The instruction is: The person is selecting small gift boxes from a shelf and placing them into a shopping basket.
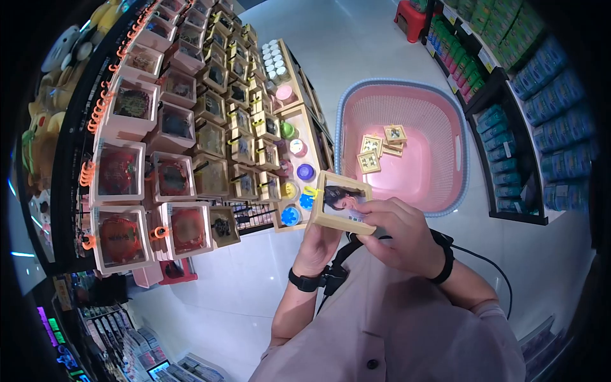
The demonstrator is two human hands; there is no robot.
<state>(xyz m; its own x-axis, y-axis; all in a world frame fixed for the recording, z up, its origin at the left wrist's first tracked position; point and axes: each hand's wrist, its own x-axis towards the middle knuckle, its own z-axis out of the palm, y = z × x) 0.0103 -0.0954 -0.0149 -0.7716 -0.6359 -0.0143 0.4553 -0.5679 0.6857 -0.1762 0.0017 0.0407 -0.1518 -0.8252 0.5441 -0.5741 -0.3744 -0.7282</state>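
Note:
A light wooden box frame (344, 223), with a picture behind its clear front and a yellow tie at its upper left corner, is held in front of my chest. My left hand (315, 248) grips it from below, its fingers partly hidden behind the frame. On the other side, my right hand (401, 232) holds the lower right edge, fingers bent across the front. Just beyond is a pink basket (407, 105) with a blue rim, standing on the floor. Several small wooden boxes (369, 162) lie inside it, towards its left side.
To the left rises a display rack with rows of pink-framed boxes (175, 175) and wooden boxes (210, 140). Colourful round containers (306, 172) stand on a wooden tray beside it. On the right are shelves of bottles (455, 60), and a red stool (410, 22) is farther back.

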